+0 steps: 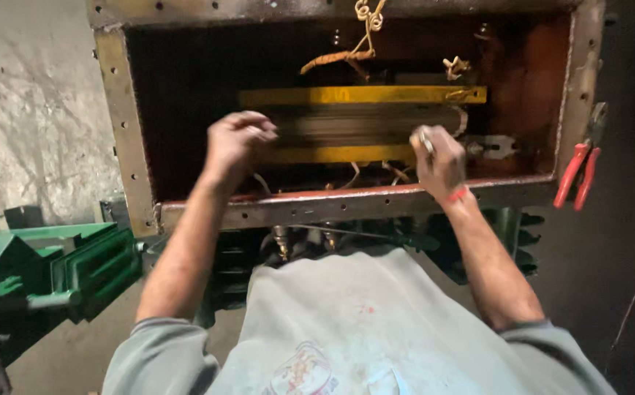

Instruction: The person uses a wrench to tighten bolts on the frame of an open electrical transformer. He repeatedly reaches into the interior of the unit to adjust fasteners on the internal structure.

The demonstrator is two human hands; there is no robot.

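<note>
Blurred: left hand [235,140] curled, grip unclear, over the smeared core [365,124] between yellow bars [361,95].
Right hand [439,162]: pinched a small metal piece [425,140].
Nearby: red pliers [579,174] hung on the tank rim [361,205].

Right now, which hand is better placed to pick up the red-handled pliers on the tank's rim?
Probably the right hand: it is inside the open tank, nearer the pliers; the left hand is farther away.

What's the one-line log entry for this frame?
left hand: over core stack, blurred | right hand: grips small metal tool | tank: open | red pliers: on rim
</note>
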